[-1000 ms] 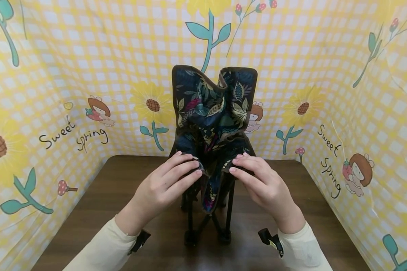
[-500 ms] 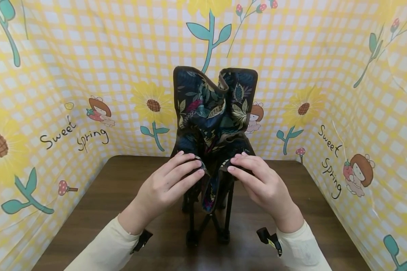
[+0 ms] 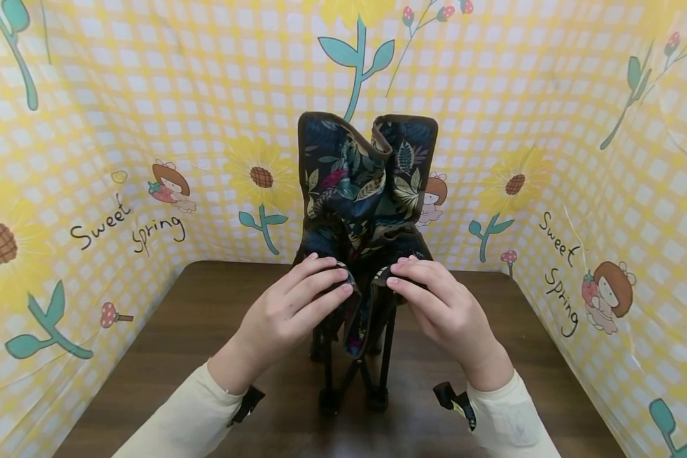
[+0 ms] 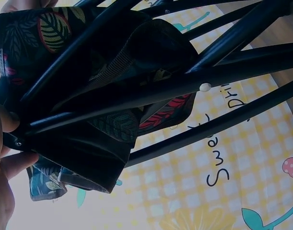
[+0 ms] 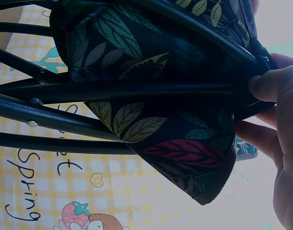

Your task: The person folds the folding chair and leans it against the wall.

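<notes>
Tabletop point(image 3: 206, 331) is dark wood, walled on three sides by yellow checked sheeting point(image 3: 120, 95) printed "Sweet Spring". Your left hand point(image 3: 289, 308) and right hand point(image 3: 443, 312) each grip a front corner of the folding chair point(image 3: 363, 184), standing mid-table, half collapsed.

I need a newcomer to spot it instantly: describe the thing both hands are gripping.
On the dark wooden table, in front of the yellow checked backdrop, stands a small folding chair. The left hand and right hand grip its front corners. Its dark leaf-printed fabric and black frame match nothing else there.
</notes>
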